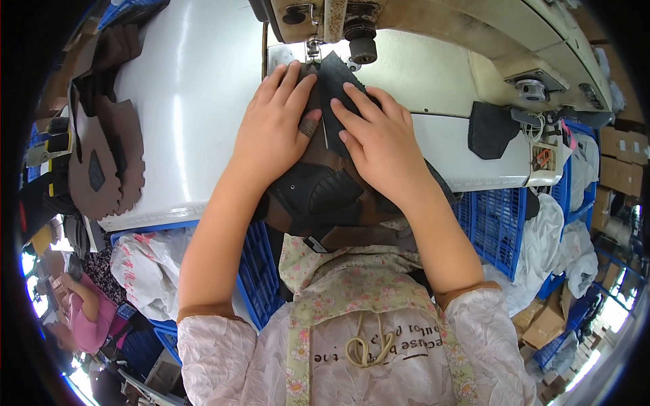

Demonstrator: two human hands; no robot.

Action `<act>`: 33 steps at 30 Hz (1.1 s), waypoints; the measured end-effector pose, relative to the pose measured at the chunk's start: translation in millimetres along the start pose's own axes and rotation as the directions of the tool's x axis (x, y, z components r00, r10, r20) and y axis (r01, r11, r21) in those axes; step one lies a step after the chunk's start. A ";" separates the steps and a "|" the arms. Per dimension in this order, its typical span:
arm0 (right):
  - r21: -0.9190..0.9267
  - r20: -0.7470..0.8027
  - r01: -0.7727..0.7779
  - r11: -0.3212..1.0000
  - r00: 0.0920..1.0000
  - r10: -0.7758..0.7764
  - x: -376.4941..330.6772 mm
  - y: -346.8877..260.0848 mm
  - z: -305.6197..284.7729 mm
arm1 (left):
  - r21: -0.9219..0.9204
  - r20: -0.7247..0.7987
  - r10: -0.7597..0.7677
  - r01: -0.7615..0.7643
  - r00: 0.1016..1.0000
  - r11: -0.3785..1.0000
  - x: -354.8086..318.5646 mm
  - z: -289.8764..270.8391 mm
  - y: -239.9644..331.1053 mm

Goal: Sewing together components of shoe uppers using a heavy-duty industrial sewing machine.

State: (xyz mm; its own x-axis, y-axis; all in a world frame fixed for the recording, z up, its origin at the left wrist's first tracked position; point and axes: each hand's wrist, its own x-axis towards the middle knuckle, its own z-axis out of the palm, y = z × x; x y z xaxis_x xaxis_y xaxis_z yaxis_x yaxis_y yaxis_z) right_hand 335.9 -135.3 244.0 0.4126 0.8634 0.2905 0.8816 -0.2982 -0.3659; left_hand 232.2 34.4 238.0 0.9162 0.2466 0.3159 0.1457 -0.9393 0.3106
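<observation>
While dark lettering, upside down, runs across the wearer's lace blouse (217,352) below both hands, a flowered apron (359,294) lies over it, tied with a cord. Between the forearms sits a black-and-brown shoe upper (336,189), a small white-marked tag (315,244) on its near edge, too small to read. It extends forward beneath both hands. The left hand (274,122) lies flat on its brown part, fingers extended and close together, a band around the thumb. The right hand (379,132), fingers spread, presses on a black flap (335,78) of the upper; neither hand is clenched. Just beyond the left fingertips stands the presser foot (313,51) of a sewing machine (440,24). Right of the right hand lies a black cut piece (492,128); well left of the left hand, brown scalloped pieces (128,139). Below the left hand, beside the forearm, a white bag (149,271) bears red printed characters. Farther left is a person in pink (91,308); far right, cardboard boxes (619,152) carry pale labels, unreadable here.
</observation>
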 end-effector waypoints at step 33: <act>0.019 0.034 0.004 1.000 0.999 -0.005 4.9 -2.8 -1.7 | -0.043 0.052 0.028 -0.026 0.998 0.999 3.1 -8.4 -4.3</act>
State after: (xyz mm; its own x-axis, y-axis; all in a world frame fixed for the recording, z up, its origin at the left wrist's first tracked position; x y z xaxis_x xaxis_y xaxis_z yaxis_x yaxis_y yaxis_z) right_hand 335.8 -130.9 248.0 0.4006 0.8780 0.2620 0.8787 -0.2871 -0.3813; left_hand 231.2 41.2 245.2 0.9383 0.2070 0.2772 0.1054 -0.9342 0.3408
